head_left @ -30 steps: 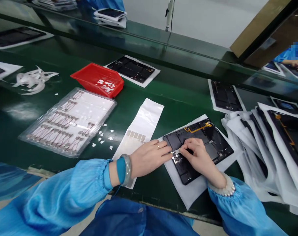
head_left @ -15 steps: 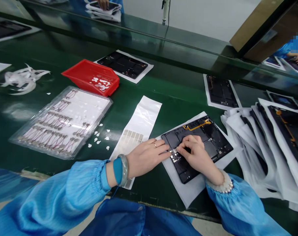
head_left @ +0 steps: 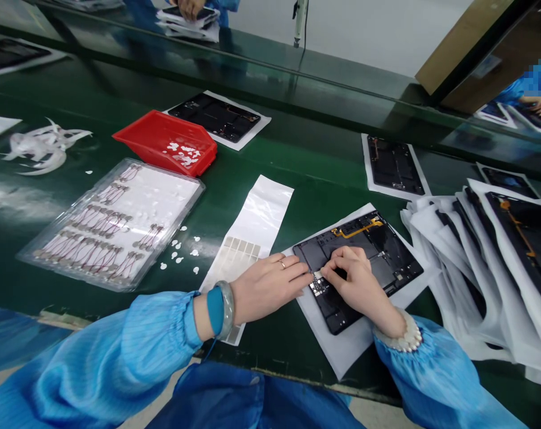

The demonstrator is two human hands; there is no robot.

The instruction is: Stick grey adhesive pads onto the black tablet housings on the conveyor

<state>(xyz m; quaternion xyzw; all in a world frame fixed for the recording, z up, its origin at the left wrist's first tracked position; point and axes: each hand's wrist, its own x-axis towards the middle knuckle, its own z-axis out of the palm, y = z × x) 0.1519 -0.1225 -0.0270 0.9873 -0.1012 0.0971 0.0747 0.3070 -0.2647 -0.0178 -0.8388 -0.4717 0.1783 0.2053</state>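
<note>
Evidently a small part is being seated on the open tablet chassis (head_left: 364, 256), which lies on a white foam sheet (head_left: 342, 351) on the green surface (head_left: 297, 173) just right of the sticker strip (head_left: 248, 238) — the left hand (head_left: 268, 285) lies flat, fingers together, steadying its near-left edge. Opposite, the right hand (head_left: 357, 285) is curled with fingertips pressed on a tiny gold-flecked component (head_left: 317, 285) between the two hands; whether anything is pinched I cannot tell. Black, compartmented, an orange flex cable (head_left: 357, 229) across its far end — the next move likely calls for firm, precise fingertip pressure.

Bare belt (head_left: 324, 173) between red bin (head_left: 165, 142) and stacked panels (head_left: 498, 256).
</note>
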